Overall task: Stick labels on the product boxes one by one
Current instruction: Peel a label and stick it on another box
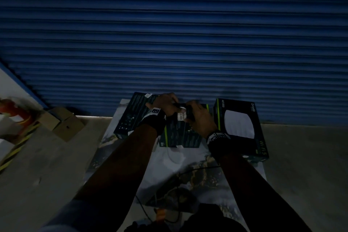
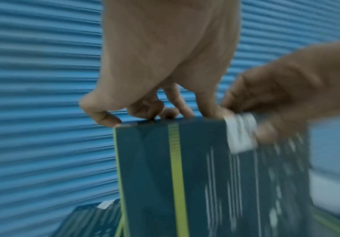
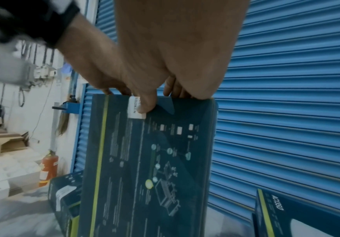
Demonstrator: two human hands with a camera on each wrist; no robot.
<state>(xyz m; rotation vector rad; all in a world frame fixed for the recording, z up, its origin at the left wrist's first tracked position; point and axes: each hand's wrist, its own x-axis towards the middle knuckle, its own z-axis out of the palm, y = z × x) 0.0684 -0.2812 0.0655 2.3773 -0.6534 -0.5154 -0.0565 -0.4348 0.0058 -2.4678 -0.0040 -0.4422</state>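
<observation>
While the left hand (image 2: 160,64) curls its fingertips over the top edge of the dark teal cardboard product box (image 3: 150,160), held upright on the printed sheet before the ribbed blue metal shutter (image 1: 169,34), the right hand (image 3: 165,48) clamps that same edge, its thumb pressing the small white paper label (image 3: 135,109) near the top. Best, I'd say, to rub outward from the centre, keeping the carton braced, so the corners bond to the smooth glossy face. Another labelled box (image 1: 131,115) lies to the left; an unlabelled-looking one (image 1: 243,128) lies to the right.
</observation>
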